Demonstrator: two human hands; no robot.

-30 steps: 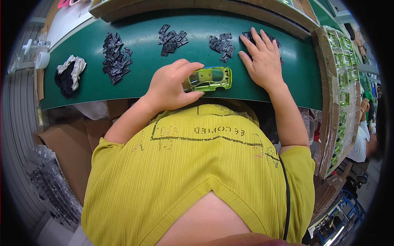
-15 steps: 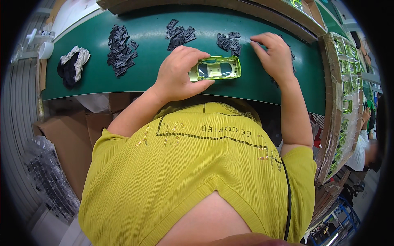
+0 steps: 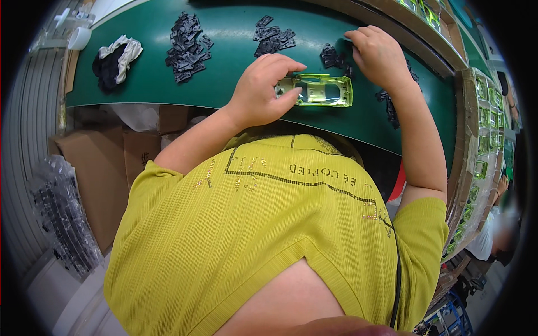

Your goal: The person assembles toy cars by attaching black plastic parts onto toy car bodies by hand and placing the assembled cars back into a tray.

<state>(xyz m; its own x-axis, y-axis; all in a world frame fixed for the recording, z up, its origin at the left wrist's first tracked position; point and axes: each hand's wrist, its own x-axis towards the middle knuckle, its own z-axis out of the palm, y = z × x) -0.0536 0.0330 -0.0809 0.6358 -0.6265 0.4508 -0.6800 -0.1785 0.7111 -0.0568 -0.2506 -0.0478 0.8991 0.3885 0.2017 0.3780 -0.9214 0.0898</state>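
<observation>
A lime-green toy car body shell lies hollow side up over the green table near its front edge. My left hand grips its left end, thumb and fingers on its two long sides. Beyond the shell, my right hand is at the right side of a small pile of black plastic parts. Its thumb and forefinger close on a blurred black part. More black parts lie partly under my right forearm.
Farther left are two more piles of black parts and a black-and-white cloth. A cardboard-edged tray of green car shells stands at the right, with another person beyond it. Cardboard boxes sit below the table's left.
The whole view has shifted, so the table's things appear farther right. My right hand has come to the small pile and closed on a part. My left hand keeps hold of the shell.
</observation>
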